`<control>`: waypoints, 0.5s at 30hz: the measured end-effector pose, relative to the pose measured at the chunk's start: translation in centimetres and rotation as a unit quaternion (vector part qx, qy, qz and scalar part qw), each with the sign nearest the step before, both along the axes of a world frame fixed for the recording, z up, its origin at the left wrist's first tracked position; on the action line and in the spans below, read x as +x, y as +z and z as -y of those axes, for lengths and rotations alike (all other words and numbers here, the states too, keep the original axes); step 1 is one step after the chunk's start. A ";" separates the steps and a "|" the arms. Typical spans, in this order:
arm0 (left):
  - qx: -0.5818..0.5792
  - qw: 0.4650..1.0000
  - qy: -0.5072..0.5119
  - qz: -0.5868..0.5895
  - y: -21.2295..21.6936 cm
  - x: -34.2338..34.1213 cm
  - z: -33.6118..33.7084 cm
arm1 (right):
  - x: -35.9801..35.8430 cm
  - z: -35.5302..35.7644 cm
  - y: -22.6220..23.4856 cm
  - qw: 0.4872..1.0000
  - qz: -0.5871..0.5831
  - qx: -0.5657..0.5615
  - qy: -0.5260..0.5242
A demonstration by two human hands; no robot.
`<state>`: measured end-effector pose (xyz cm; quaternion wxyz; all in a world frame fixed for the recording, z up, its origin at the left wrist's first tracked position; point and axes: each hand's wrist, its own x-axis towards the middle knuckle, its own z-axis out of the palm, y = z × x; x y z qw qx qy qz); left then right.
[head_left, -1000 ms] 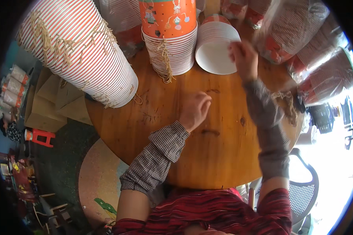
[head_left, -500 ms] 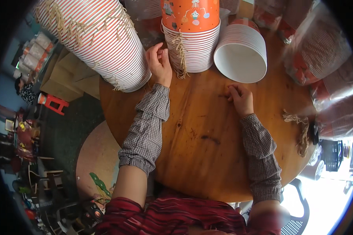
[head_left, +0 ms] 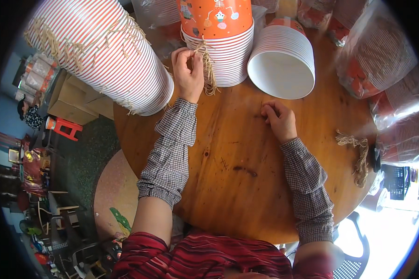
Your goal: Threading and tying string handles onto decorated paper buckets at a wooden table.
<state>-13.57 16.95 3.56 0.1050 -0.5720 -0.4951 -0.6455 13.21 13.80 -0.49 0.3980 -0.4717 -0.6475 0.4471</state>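
My left hand is at the left side of an upright stack of nested white-rimmed paper buckets, topped by an orange printed one. Its thumb and forefinger pinch at a bundle of tan twine hanging down that stack. Above the tabletop my right hand is closed, thumb against curled fingers; whatever they may hold is too small to make out. Just beyond it, a second bucket stack lies on its side, its white open mouth toward me.
A tall leaning stack of striped-looking buckets with twine strands rises at the left. Plastic-wrapped bucket stacks line the right side. Loose twine lies on the round wooden table. A red stool stands on the floor at left.
My left hand has come up to the twine on the middle stack, its fingers closing there. My right hand has shifted slightly left and stays closed. The whole view has shifted a little.
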 end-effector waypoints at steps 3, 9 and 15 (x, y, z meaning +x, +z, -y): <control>0.018 0.996 0.022 -0.080 -0.4 0.0 0.7 | 0.0 0.0 0.3 1.000 -0.016 -0.011 0.000; -0.010 0.993 -0.015 -0.116 -0.9 -0.7 2.0 | 0.0 0.3 0.7 1.000 -0.008 -0.016 -0.001; -0.027 0.991 -0.092 0.092 -0.2 -0.2 2.1 | 0.1 0.1 0.8 1.000 0.012 -0.012 0.005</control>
